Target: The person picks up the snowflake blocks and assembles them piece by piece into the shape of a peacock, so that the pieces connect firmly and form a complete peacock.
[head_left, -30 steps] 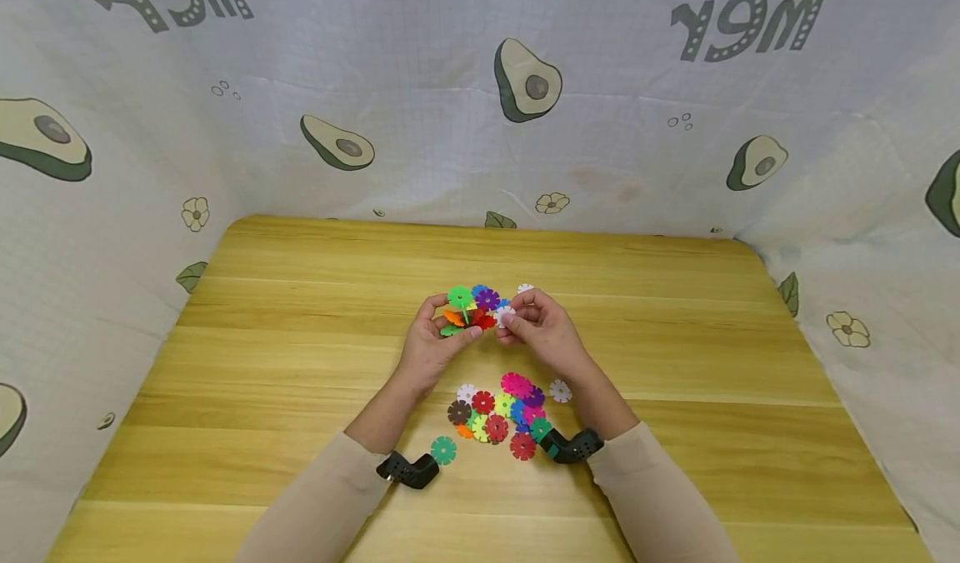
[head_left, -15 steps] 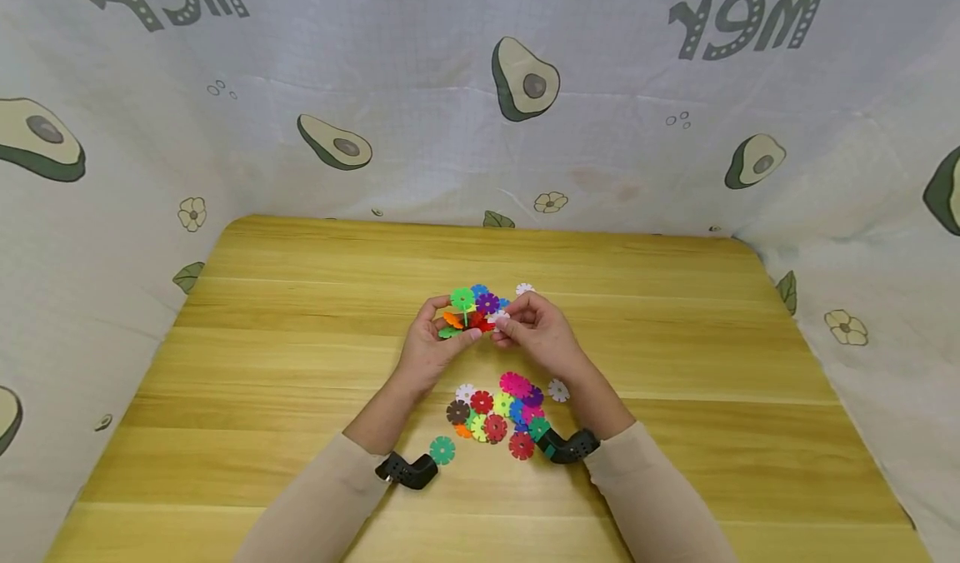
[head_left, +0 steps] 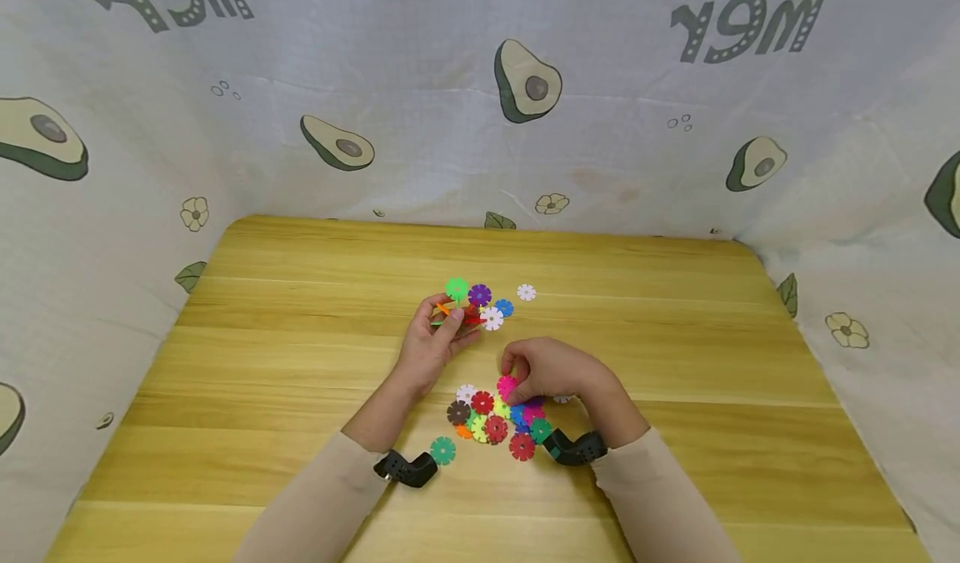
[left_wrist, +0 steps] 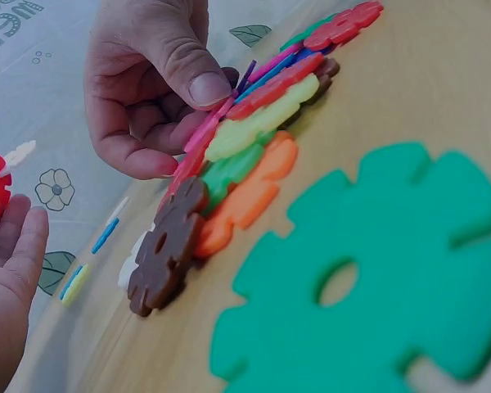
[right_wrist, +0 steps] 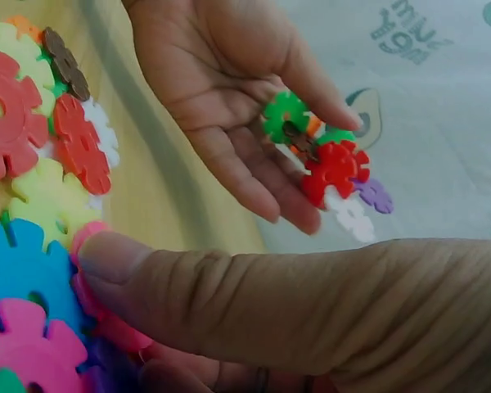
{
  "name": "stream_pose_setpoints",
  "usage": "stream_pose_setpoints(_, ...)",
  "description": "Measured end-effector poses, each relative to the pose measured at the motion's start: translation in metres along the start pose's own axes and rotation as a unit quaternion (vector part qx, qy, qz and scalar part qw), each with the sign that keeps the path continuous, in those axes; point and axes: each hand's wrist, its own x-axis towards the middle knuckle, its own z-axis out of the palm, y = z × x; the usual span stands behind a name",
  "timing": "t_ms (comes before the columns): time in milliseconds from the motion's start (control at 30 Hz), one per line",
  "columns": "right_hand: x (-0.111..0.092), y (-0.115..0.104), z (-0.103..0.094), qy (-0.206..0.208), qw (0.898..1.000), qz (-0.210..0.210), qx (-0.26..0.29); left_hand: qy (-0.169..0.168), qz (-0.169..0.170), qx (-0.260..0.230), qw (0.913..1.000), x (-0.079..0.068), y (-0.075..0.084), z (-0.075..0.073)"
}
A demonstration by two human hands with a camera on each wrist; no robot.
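Observation:
My left hand (head_left: 423, 351) holds a joined cluster of notched plastic discs, with a red disc (right_wrist: 335, 170), a green disc (right_wrist: 285, 116), a purple disc (right_wrist: 374, 196) and a white disc (right_wrist: 351, 218) showing. It hangs above the table, thumb over the near side. Lower down, my right hand (head_left: 558, 365) pinches a pink disc (head_left: 506, 386) between thumb and fingers at the top of a loose pile. In the right wrist view the thumb covers part of that pink disc, which stands tilted against a blue disc (right_wrist: 24, 266).
Several loose discs lie heaped on the wooden table (head_left: 300, 363), among them a brown disc (head_left: 458, 413). A teal disc (head_left: 443, 450) lies apart near the left wrist camera. Beyond the hands are a white disc (head_left: 527, 292) and a blue disc (head_left: 504, 307).
My right hand has let go of the white disc, now on the cluster, and come down to the pile, pinching a pink disc. The left hand has turned the cluster, its thumb moving over it.

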Motion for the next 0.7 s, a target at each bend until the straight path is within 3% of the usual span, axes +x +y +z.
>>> stream_pose_setpoints(133, 0.001, -0.002, 0.004, 0.004, 1.0, 0.001, 0.001, -0.003, 0.004, 0.022, 0.9998, 0.0, -0.001, 0.0)
stream_pose_setpoints(333, 0.001, 0.006, -0.002, 0.033, 0.997, -0.014, 0.066, 0.0, 0.01, 0.035, 0.9993, 0.0, -0.003, 0.001)
stream_pose_setpoints(500, -0.005, 0.013, -0.016, 0.137, 0.986, -0.015, 0.097, -0.015, 0.01, 0.094, 0.9954, 0.0, -0.003, 0.0)
stream_pose_setpoints(700, -0.01, 0.011, -0.025, 0.265, 0.955, -0.029, 0.129, -0.043, 0.008, 0.212, 0.9762, -0.003, -0.002, 0.0)
